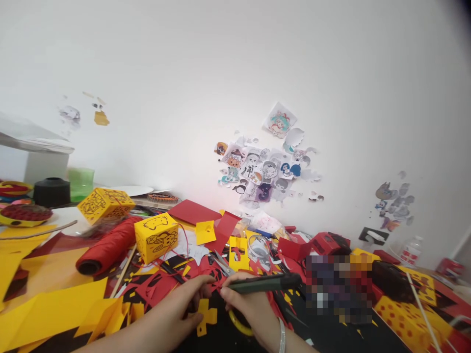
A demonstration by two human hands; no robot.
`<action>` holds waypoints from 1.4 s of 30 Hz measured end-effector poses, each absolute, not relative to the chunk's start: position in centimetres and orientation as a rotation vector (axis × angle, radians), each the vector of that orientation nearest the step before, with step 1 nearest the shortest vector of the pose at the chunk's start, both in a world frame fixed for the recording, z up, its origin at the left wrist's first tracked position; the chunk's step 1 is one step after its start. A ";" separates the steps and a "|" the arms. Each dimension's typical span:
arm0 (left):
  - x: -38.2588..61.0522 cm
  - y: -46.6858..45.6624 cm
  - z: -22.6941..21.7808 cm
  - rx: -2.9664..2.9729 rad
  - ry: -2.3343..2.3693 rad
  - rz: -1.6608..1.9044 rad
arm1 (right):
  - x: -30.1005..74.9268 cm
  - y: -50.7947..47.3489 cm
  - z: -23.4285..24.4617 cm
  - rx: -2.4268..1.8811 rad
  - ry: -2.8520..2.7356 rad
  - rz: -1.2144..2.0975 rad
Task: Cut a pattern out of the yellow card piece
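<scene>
My left hand (189, 304) is curled at the lower middle, its thumb against the edge of a small yellow paper cutout (209, 316) with square tabs. My right hand (248, 301) grips a thick dark green pen-like tool (263, 283), which lies nearly level with its dark end to the right. Whether it is a pen or a knife I cannot tell. Under the right hand shows part of a yellow ring (237, 324), mostly covered by the palm. Beyond the hands lie scissors (223, 264) among red paper scraps (158, 287).
Two yellow paper cubes with black drawings, one nearer (156, 238), stand left behind a red thread spool (106, 247). Folded yellow paper (55, 314) fills the left front. At right are a spotted yellow box (415, 318), thin sticks and a bottle (412, 251). A white wall rises behind.
</scene>
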State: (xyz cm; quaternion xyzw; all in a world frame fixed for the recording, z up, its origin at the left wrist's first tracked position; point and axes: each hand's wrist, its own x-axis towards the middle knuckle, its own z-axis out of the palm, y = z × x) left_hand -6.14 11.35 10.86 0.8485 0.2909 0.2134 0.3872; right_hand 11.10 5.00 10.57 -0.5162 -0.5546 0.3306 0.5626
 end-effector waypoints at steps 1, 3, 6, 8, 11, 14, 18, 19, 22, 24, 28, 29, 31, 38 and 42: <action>-6.2 11.4 10.6 2.206 0.726 0.550 | 11.1 4.9 10.7 -1.211 -1.316 0.786; -6.4 11.3 10.5 2.290 0.705 0.578 | 11.1 4.7 11.0 -1.209 -1.322 0.789; -6.9 11.0 11.4 2.411 0.762 0.607 | 11.1 4.2 11.3 -1.263 -1.384 0.705; -7.2 10.8 12.2 2.488 0.866 0.629 | 11.1 3.9 11.4 -1.319 -1.478 0.571; -7.2 10.5 13.2 2.546 0.956 0.606 | 11.0 3.6 11.3 -1.333 -1.606 0.364; -6.9 10.5 13.5 2.558 0.896 0.569 | 10.8 3.5 11.4 -1.239 -1.793 0.325; -6.5 10.8 13.6 2.543 0.803 0.600 | 10.4 3.4 11.6 -1.157 -1.917 0.318; -6.5 10.9 13.5 2.528 0.777 0.625 | 10.4 3.4 11.7 -1.142 -1.924 0.330; -6.6 10.6 13.2 2.483 0.694 0.644 | 10.3 3.0 11.8 -1.158 -1.911 0.358; -6.6 10.2 12.8 2.454 0.656 0.598 | 10.3 2.7 11.8 -1.257 -1.837 0.350; -6.3 9.8 12.2 2.416 0.662 0.497 | 10.7 2.6 11.7 -1.330 -1.676 0.425; -6.2 9.9 12.2 2.413 0.669 0.496 | 10.8 2.7 11.7 -1.295 -1.670 0.437; -6.0 10.1 12.2 2.401 0.657 0.525 | 11.0 2.7 11.8 -1.235 -1.669 0.410; -6.7 10.6 13.9 2.345 0.783 0.565 | 11.5 2.1 11.1 -1.195 -1.809 0.432; -6.7 10.5 13.7 2.344 0.849 0.528 | 11.1 2.8 10.0 -1.170 -1.973 0.372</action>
